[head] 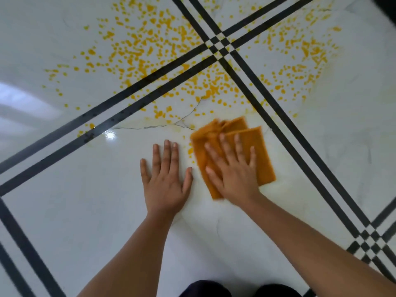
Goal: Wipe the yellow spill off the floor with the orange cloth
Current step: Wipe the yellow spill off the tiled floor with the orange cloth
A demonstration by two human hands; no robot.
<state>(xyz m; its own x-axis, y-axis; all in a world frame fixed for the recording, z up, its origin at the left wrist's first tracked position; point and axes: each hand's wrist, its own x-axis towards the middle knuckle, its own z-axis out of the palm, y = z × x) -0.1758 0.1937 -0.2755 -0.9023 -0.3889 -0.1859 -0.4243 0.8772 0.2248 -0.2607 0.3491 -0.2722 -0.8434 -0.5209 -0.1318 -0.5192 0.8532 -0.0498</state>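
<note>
**Your right hand flat on the cloth, at the lower edge of the spill**

Head view, looking down at the floor, white and glossy. Your right hand lies palm down on the cloth, right of centre; the fingers are straight and spread apart, pressing on the fabric and not curled round it. The cloth is orange, folded in layers that fan out past the fingertips, and lies flat on the floor; its upper edge is blurred. Your left hand rests palm down on bare floor just left of the cloth, fingers straight and slightly apart, thumb out towards the cloth; whether thumb and cloth touch cannot be told. The spill is a wide scatter of yellow drops across the upper half of the frame, from upper left to upper right, with the nearest drops just beside the cloth's left and upper edges. Paired black stripes cross in the spill at upper centre. A thin crack runs through the tile above your left hand. Dark clothing shows at the bottom edge
</note>
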